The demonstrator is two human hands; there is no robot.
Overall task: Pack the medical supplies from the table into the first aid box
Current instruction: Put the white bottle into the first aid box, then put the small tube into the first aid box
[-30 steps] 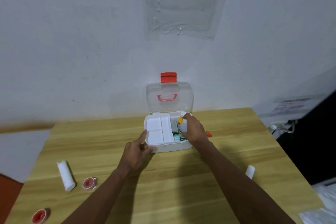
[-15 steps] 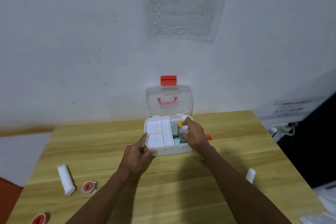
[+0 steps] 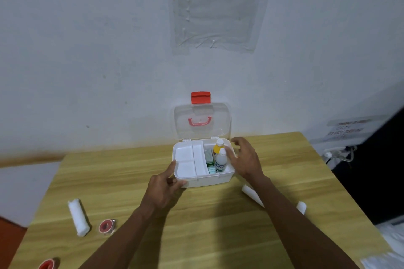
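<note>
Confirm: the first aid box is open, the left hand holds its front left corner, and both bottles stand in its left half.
Wrong half: in the head view the yellow bottle and white bottle stand in the right half of the first aid box. It is open, and the left hand holds its front left corner.

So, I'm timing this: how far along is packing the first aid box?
Done: a yellow bottle, a white bottle and green packets sit in the first aid box, right compartment. In hand: the left hand holds the box's front corner; the right hand hovers open beside the bottles. Left: three white rolls and two red tape rolls on the table, with the lid open.
</note>
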